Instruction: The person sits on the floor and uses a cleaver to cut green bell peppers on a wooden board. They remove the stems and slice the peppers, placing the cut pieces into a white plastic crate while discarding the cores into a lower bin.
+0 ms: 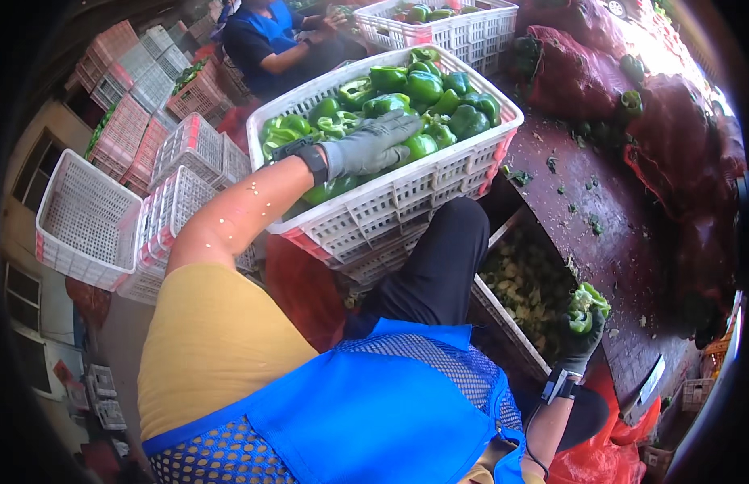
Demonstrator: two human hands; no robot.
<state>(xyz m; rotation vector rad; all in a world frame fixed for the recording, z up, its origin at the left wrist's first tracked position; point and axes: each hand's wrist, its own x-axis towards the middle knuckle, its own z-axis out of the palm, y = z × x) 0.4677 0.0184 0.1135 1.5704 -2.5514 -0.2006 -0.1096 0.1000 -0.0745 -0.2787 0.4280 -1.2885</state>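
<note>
My left hand (371,145), in a grey glove, lies palm down over green bell peppers (423,89) in a white plastic crate (380,206). Its fingers are stretched out, and what is under the palm is hidden. Several peppers there are cut open at the top. At the lower right, my right hand (583,348), in a dark glove, grips a green bell pepper (586,305) with its pale seedy core showing. That hand is beside the edge of a dark tabletop (598,254), above a bin of pale pepper scraps (520,296).
A person (277,42) in a blue apron sits beyond the crate. Another pepper crate (438,36) stands at the back. Red mesh sacks (580,75) line the table's far side. Stacked crates (90,218) fill the left. A knife-like blade (652,380) lies at the table's near corner.
</note>
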